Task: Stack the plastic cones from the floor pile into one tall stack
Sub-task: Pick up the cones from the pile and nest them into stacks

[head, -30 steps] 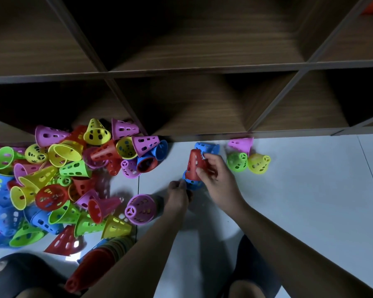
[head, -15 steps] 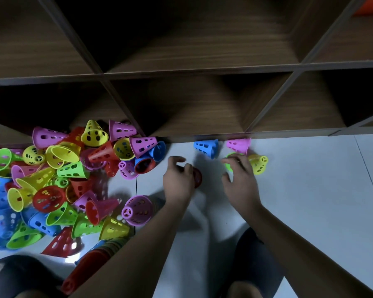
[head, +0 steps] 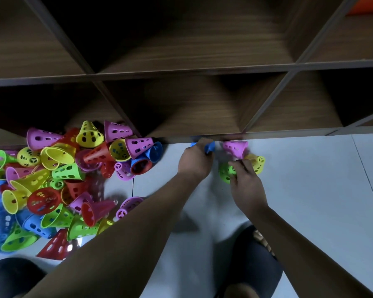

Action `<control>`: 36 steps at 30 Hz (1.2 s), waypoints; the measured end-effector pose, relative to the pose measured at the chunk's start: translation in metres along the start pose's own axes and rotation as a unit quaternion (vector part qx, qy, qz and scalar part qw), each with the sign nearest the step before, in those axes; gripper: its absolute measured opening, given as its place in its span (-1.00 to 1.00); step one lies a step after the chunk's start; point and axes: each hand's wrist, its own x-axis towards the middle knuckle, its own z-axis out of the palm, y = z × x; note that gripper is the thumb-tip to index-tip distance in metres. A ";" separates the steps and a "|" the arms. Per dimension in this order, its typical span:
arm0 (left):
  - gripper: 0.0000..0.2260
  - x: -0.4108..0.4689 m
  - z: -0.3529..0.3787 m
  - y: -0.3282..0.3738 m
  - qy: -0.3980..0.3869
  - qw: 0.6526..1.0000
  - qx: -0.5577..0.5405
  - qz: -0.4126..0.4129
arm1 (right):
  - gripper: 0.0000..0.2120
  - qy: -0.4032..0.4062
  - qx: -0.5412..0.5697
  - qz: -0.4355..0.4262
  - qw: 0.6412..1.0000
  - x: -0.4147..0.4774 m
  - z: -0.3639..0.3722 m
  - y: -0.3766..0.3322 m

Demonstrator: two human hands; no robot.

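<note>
A big pile of perforated plastic cones [head: 63,179] in purple, yellow, green, red and blue lies on the floor at the left. My left hand [head: 195,161] is closed over a blue cone [head: 210,147] right at the foot of the shelf; only blue bits show on either side of the fingers. My right hand [head: 246,183] pinches a green cone [head: 225,174] lying on the floor. A purple cone [head: 235,148] and a yellow cone [head: 257,162] lie just beyond the right hand's fingers.
A wooden cubby shelf [head: 267,133] rises directly behind the cones; its bottom edge runs across the view. The floor is pale tile [head: 310,190]. My knees [head: 252,254] show at the bottom. A red cone [head: 56,246] lies flat near my left forearm.
Both hands have moved away from me toward the shelf. The left hand left the red-and-blue cones' spot and closed on the blue cone; the right hand reached the green cone.
</note>
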 end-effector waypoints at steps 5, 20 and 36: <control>-0.64 0.009 0.006 -0.013 -0.035 0.999 0.010 -0.033 | -0.67 0.006 0.043 0.000 0.999 -0.005 0.000 0.005; -0.79 0.012 0.004 -0.033 0.056 0.995 0.075 -0.027 | -0.71 0.003 0.081 0.042 0.996 -0.017 -0.004 -0.008; -0.79 -0.097 -0.009 -0.063 0.219 0.968 -0.123 0.021 | -0.57 0.098 0.288 0.074 0.950 -0.003 -0.066 -0.071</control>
